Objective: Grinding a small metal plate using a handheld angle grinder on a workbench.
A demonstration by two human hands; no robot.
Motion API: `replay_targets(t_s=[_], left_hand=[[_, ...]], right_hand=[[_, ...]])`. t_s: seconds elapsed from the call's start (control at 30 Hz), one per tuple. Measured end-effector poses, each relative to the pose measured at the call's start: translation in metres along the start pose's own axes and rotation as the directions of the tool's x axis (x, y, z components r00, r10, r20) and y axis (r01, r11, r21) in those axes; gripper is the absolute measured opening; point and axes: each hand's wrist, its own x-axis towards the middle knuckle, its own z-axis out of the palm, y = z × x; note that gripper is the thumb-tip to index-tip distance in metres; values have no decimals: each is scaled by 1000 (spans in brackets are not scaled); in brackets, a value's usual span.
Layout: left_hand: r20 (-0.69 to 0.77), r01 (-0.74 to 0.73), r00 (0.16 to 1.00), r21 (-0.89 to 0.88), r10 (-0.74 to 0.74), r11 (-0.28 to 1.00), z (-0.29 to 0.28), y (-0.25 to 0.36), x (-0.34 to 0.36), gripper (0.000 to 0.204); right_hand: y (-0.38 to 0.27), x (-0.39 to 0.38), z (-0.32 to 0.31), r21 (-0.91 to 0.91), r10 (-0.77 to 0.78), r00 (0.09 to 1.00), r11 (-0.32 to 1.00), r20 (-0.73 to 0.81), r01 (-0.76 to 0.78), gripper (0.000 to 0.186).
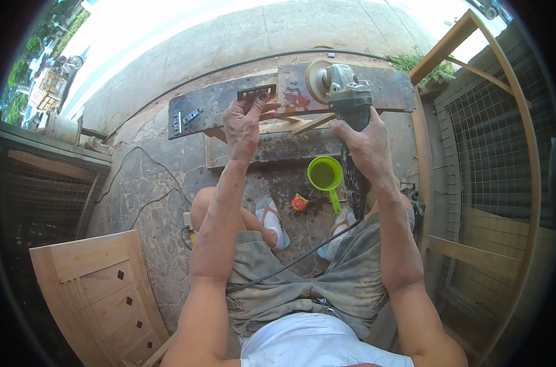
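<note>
My left hand [244,122] pinches a small dark flat piece [248,92] with small light marks, held at the near edge of the stained bench board [201,102]. My right hand [366,140] grips a grey-green angle grinder [345,92] by its body, its round pale disc [316,79] standing over the right half of the board, to the right of the held piece. Several small metal pieces [186,119] lie on the board's left end. Below, a green plastic dipper [324,175] and an orange-red item [299,203] sit on the ground between my feet.
A carved wooden panel [88,275] leans at lower left, a tall wooden frame [486,260] stands at right beside mesh, and mesh panels [45,189] line the left. Cables [293,263] cross my lap and ground. A hose [229,64] runs beyond the bench; a loaded vehicle [48,92] is at far left.
</note>
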Motion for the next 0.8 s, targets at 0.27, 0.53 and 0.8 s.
replay_targets(t_s=[0.27,0.53,0.8], left_hand=[[49,-134,991,162,128,978,22,-5,-6,27],[63,-153,988,204,143,967,29,-6,-13,27],[77,-157,986,189,145,969,27,-10,-12,26]], right_hand=[[-3,-2,5,-90,5,999,996,50,-1,63],[-5,-6,7,-173,6,998,985,67,5,64],[-7,-6,11,-123,12,994,992,109,1,63]])
